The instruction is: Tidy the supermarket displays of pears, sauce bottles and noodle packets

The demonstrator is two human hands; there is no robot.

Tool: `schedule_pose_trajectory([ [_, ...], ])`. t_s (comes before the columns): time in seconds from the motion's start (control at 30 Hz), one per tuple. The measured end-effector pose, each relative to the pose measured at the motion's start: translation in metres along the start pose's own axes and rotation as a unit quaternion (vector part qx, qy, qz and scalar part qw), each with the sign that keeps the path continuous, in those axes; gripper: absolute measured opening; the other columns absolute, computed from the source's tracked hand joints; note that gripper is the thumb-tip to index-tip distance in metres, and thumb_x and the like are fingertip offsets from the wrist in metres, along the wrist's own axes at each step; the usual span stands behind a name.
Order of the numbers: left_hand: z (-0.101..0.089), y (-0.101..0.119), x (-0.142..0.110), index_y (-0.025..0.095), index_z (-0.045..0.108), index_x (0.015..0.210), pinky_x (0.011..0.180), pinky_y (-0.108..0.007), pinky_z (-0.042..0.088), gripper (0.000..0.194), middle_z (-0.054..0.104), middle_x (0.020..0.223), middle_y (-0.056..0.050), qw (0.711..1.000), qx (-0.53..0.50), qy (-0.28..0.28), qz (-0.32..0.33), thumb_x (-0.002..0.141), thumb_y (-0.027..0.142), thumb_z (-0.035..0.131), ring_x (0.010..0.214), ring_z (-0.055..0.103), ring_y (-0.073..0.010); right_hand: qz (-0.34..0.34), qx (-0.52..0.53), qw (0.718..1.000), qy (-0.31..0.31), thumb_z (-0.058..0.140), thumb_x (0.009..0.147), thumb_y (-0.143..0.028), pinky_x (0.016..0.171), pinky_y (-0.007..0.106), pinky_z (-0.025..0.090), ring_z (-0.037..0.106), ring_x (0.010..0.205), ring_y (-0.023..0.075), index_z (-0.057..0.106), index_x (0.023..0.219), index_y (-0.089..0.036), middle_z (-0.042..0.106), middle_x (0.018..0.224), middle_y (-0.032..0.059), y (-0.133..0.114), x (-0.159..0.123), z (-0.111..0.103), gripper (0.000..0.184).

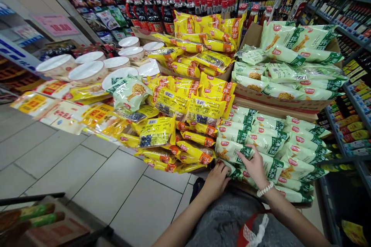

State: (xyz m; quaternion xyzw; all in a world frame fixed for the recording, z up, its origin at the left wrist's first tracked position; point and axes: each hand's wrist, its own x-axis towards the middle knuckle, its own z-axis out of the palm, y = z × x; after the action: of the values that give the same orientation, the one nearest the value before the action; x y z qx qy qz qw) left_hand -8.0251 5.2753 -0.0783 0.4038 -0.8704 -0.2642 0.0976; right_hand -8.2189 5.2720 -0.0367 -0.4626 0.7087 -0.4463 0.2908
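Note:
Low on the pile of pale green noodle packets, my right hand [255, 166] has its thumb and fingers closed about the dark green end of one noodle packet [228, 149]. A beaded band sits on that wrist. My left hand [216, 178] is just to the left, fingers curled over the left end of a lower green noodle packet [234, 170] at the front edge; its fingertips are partly hidden. Rows of like green packets [265, 143] lie to the right and behind. Yellow noodle packets [197, 139] are heaped directly to the left.
White bowls [88, 72] stand on the display at the left. Dark bottles with red caps [168, 13] rise behind it. A carton [290, 102] of green packets sits higher at the back right. Shelves [348, 42] line the right side, and a cart edge [31, 198] shows lower left.

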Motion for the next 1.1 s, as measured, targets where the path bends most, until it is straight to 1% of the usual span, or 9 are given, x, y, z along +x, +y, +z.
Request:
schedule_pose_trajectory([
  [0.13, -0.005, -0.008, -0.018, 0.02, 0.06, 0.117, 0.099, -0.039, 0.054, 0.023, 0.063, 0.117, -0.009, 0.993, -0.071, 0.082, 0.054, 0.096, 0.015, 0.052, 0.113, 0.058, -0.0226, -0.044, -0.047, 0.997, -0.045, 0.058, 0.089, -0.067, 0.067, 0.034, 0.053, 0.066, 0.073, 0.0237, 0.057, 0.112, -0.019, 0.072, 0.084, 0.0056, 0.005, 0.003, -0.005, 0.054],
  [0.3, -0.01, -0.007, -0.02, 0.02, 0.058, 0.129, 0.108, -0.045, 0.051, 0.037, 0.06, 0.138, -0.015, 0.974, -0.015, 0.196, 0.112, 0.097, 0.011, 0.043, 0.131, 0.054, -0.0249, -0.06, -0.167, 0.978, -0.113, 0.044, 0.1, -0.058, 0.072, 0.037, 0.053, 0.069, 0.075, 0.0271, 0.059, 0.126, -0.018, 0.074, 0.083, 0.0069, 0.005, 0.004, -0.031, 0.05],
  [0.43, -0.017, 0.008, 0.002, 0.024, 0.042, 0.152, 0.117, -0.043, 0.042, 0.061, 0.047, 0.156, -0.01, 0.96, 0.093, 0.208, 0.163, 0.094, 0.004, 0.039, 0.149, 0.035, -0.0242, -0.084, -0.237, 0.958, -0.136, 0.042, 0.102, -0.042, 0.086, 0.04, 0.054, 0.072, 0.099, 0.0305, 0.063, 0.125, -0.015, 0.076, 0.104, 0.0152, 0.009, 0.006, -0.034, 0.041],
  [0.53, -0.019, 0.019, 0.027, 0.025, 0.031, 0.159, 0.121, -0.045, 0.036, 0.069, 0.038, 0.162, -0.009, 0.955, 0.147, 0.203, 0.155, 0.093, 0.005, 0.04, 0.154, 0.027, -0.0257, -0.092, -0.251, 0.95, -0.159, 0.048, 0.101, -0.037, 0.084, 0.039, 0.056, 0.073, 0.097, 0.0296, 0.063, 0.127, -0.014, 0.077, 0.102, 0.0145, 0.003, 0.003, -0.038, 0.038],
  [0.63, -0.013, 0.025, 0.049, 0.021, 0.031, 0.158, 0.122, -0.048, 0.034, 0.067, 0.035, 0.163, -0.011, 0.957, 0.185, 0.191, 0.117, 0.094, 0.006, 0.042, 0.153, 0.029, -0.0278, -0.108, -0.216, 0.964, -0.113, 0.053, 0.099, -0.042, 0.078, 0.037, 0.058, 0.074, 0.084, 0.0258, 0.064, 0.127, -0.02, 0.077, 0.096, 0.0089, -0.006, -0.005, -0.059, 0.037],
  [0.77, -0.001, 0.024, 0.061, 0.019, 0.04, 0.153, 0.12, -0.051, 0.038, 0.062, 0.042, 0.159, -0.013, 0.957, 0.192, 0.195, 0.094, 0.093, 0.003, 0.042, 0.151, 0.034, -0.03, -0.156, -0.263, 0.951, 0.044, 0.055, 0.099, -0.04, 0.087, 0.042, 0.056, 0.068, 0.102, 0.0289, 0.069, 0.118, -0.022, 0.073, 0.11, 0.0105, 0.0, -0.016, -0.097, 0.03],
  [0.9, -0.003, 0.016, 0.064, 0.018, 0.053, 0.142, 0.117, -0.05, 0.042, 0.049, 0.053, 0.148, -0.016, 0.961, 0.148, 0.219, 0.08, 0.096, 0.007, 0.045, 0.146, 0.04, -0.0306, -0.17, -0.321, 0.931, 0.025, 0.057, 0.098, -0.028, 0.089, 0.044, 0.054, 0.066, 0.101, 0.0282, 0.075, 0.104, -0.021, 0.074, 0.106, 0.0092, 0.025, -0.021, -0.116, 0.02],
  [1.0, -0.006, 0.01, 0.065, 0.017, 0.058, 0.134, 0.113, -0.047, 0.048, 0.038, 0.057, 0.138, -0.017, 0.961, 0.129, 0.232, 0.077, 0.098, 0.013, 0.047, 0.14, 0.048, -0.0306, -0.157, -0.324, 0.933, 0.027, 0.058, 0.098, -0.023, 0.088, 0.041, 0.053, 0.066, 0.096, 0.0254, 0.075, 0.1, -0.021, 0.075, 0.104, 0.0072, 0.037, -0.022, -0.116, 0.018],
  [1.1, 0.004, 0.012, 0.067, 0.018, 0.058, 0.135, 0.112, -0.049, 0.048, 0.045, 0.056, 0.139, -0.018, 0.955, 0.153, 0.245, 0.069, 0.094, 0.005, 0.045, 0.142, 0.046, -0.0321, -0.145, -0.356, 0.923, 0.029, 0.06, 0.096, -0.02, 0.088, 0.042, 0.05, 0.066, 0.096, 0.0257, 0.076, 0.093, -0.021, 0.076, 0.101, 0.0064, 0.035, -0.02, -0.11, 0.016],
])
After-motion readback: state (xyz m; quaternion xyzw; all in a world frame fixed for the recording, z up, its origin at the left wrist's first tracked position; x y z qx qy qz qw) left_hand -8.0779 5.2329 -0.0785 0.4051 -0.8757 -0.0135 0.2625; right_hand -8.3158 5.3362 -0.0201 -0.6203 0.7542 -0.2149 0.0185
